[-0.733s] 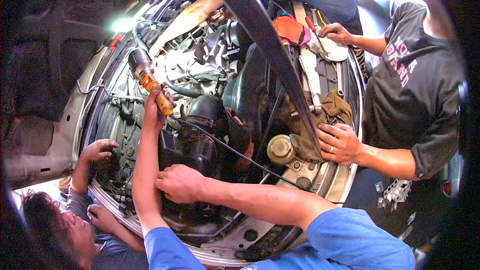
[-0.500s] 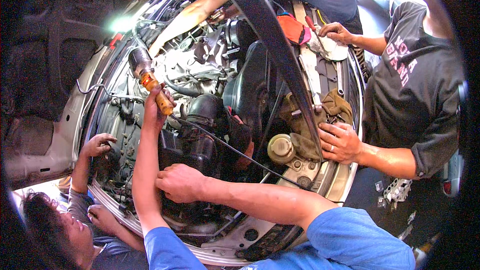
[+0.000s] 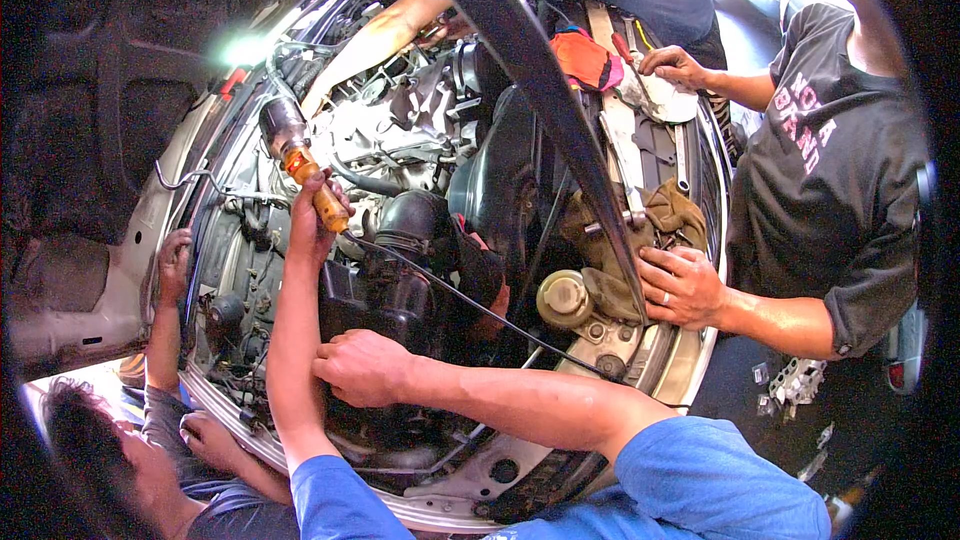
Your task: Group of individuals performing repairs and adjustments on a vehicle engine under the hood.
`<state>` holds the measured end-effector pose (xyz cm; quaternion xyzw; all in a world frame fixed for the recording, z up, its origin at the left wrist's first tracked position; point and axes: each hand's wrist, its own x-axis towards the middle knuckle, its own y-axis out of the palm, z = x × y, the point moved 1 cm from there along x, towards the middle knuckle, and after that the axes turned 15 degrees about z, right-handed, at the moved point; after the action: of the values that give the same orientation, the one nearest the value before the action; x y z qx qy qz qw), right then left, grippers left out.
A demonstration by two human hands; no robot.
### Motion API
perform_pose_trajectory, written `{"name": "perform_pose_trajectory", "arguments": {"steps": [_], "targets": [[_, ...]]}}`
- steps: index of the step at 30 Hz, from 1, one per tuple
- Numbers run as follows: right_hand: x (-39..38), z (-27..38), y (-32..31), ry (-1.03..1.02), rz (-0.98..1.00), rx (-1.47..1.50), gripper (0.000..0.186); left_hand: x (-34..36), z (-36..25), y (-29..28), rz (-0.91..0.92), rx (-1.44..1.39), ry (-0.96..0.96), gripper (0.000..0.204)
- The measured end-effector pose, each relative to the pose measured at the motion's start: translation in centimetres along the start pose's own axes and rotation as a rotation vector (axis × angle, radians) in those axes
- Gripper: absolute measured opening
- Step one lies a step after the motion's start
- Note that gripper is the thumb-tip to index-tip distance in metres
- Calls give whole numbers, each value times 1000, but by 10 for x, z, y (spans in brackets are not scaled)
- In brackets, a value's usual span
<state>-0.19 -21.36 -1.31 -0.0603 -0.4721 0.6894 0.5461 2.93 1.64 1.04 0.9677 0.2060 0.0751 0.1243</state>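
My left hand (image 3: 314,212) is closed round the orange handle of a corded work light (image 3: 296,158), held over the left part of the car engine (image 3: 400,115). The lamp's dark head points up and away, with a bright glow beyond it. From the handle's lower end a black cord (image 3: 450,288) runs down to the right across the engine bay. My right hand (image 3: 366,368) is curled into a fist against my left forearm, above the near part of the bay. Nothing shows in it, though its fingertips are turned out of sight.
A dark hood prop (image 3: 550,90) crosses the view. At right, a co-worker's hands (image 3: 684,286) rest by a brown cloth (image 3: 675,210) and tools. Another person's arm (image 3: 375,40) reaches in from the far side. A person leans in at lower left, one hand (image 3: 174,265) on the fender.
The person at lower left has moved a hand off the engine bay's edge, up and left onto the fender, and turned their head. My hands and the work light hold nearly still.
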Motion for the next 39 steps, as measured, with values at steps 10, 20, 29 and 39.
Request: {"name": "perform_pose_trajectory", "arguments": {"steps": [10,20,29,39], "targets": [[0,-1,1,1,-3,1,20,1,1,2,-3,8,3,39],[-1,1,-1,-15,-15,8,19,1,-1,0,-9,-11,-7,38],[0,0,0,13,23,-1,21,1,1,-1,-17,-7,-5,38],[-1,0,-2,-1,19,-4,21,1,1,1,-6,10,18,41]]}}
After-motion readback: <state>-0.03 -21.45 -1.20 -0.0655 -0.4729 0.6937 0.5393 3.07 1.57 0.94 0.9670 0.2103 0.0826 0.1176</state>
